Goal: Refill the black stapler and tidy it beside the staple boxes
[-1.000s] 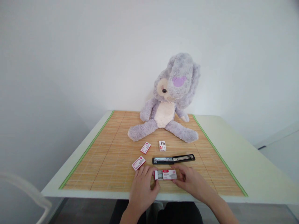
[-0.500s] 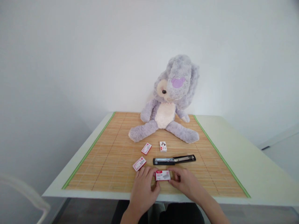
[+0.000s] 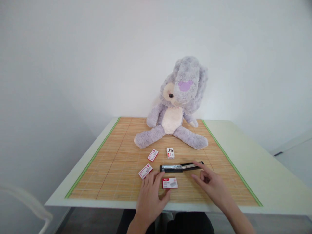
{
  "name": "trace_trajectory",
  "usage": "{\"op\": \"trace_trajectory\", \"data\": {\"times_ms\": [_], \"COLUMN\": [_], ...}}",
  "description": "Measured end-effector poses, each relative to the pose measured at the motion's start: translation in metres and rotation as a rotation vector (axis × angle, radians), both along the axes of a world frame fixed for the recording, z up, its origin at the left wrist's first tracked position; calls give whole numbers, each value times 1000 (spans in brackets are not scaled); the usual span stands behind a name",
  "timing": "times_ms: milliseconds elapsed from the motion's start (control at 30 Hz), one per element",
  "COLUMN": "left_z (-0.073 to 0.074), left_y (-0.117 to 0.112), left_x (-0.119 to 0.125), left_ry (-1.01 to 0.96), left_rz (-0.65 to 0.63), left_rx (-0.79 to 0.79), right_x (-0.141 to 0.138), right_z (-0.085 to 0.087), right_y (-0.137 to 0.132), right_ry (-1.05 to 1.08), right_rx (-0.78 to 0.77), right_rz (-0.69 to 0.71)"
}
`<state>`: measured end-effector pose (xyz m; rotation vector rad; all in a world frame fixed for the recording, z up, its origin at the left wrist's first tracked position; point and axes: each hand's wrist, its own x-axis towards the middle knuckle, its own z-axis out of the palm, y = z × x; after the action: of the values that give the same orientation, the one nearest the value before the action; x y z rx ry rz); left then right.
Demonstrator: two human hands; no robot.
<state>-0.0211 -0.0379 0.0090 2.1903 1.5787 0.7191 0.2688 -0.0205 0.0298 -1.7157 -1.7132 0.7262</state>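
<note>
On a slatted mat (image 3: 109, 172), the left hand (image 3: 150, 198) spreads beside a closed red-and-white box (image 3: 170, 183), while the right hand (image 3: 214, 187) extends its index finger over an unfolded black stapler (image 3: 171, 168), contact unclear. Three more boxes (image 3: 145, 171) lie nearby; a grey plush toy (image 3: 172, 120) sits behind.

Stapler (image 3: 171, 168): shiny metal inside. Boxes (image 3: 170, 183): smooth card. Mat (image 3: 117, 175): ribbed wood. Toy (image 3: 172, 121): fluffy plush.

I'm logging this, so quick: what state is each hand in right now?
Left hand: open, beside the nearest red-and-white box, not gripping it.
Right hand: open, at the black stapler; contact unclear.
</note>
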Motion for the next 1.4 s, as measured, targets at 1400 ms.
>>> {"op": "trace_trajectory", "data": {"times_ms": [1400], "left_z": [0], "left_y": [1], "left_x": [4], "left_ry": [213], "left_rz": [-48], "left_rx": [140], "right_x": [-58], "right_z": [3], "right_y": [58], "right_ry": [-203], "right_rx": [282], "right_rz": [400]}}
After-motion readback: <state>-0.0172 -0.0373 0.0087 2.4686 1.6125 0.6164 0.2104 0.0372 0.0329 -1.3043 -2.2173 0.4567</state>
